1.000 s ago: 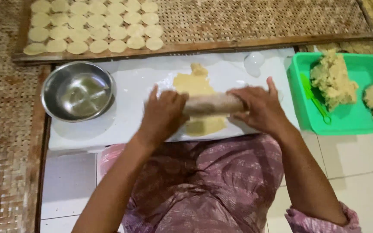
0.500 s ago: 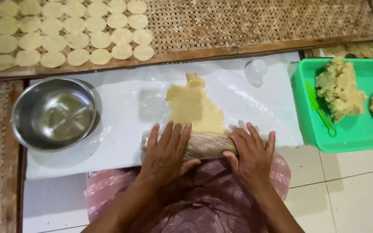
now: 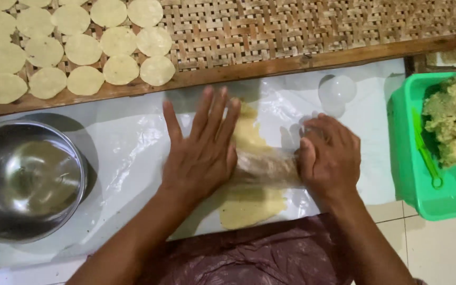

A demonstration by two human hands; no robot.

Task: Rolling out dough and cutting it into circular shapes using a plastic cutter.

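A wooden rolling pin (image 3: 266,168) lies crosswise over a flattened sheet of pale yellow dough (image 3: 249,203) on a white plastic-covered board (image 3: 127,153). My left hand (image 3: 202,150) presses flat on the pin's left end, fingers spread and pointing away from me. My right hand (image 3: 329,157) covers the pin's right end with fingers curled over it. The dough shows both beyond the pin and on the near side of it.
A steel bowl (image 3: 25,179) sits at the board's left. Several round dough discs (image 3: 83,50) lie on a woven tray (image 3: 302,29) behind. A green tray (image 3: 423,184) at the right holds a lump of dough (image 3: 452,124) and a green tool (image 3: 426,150). A clear round cup (image 3: 338,91) stands nearby.
Both hands have pushed the rolling pin away from me over the dough, from its near edge to its middle. The view has closed in on the board.
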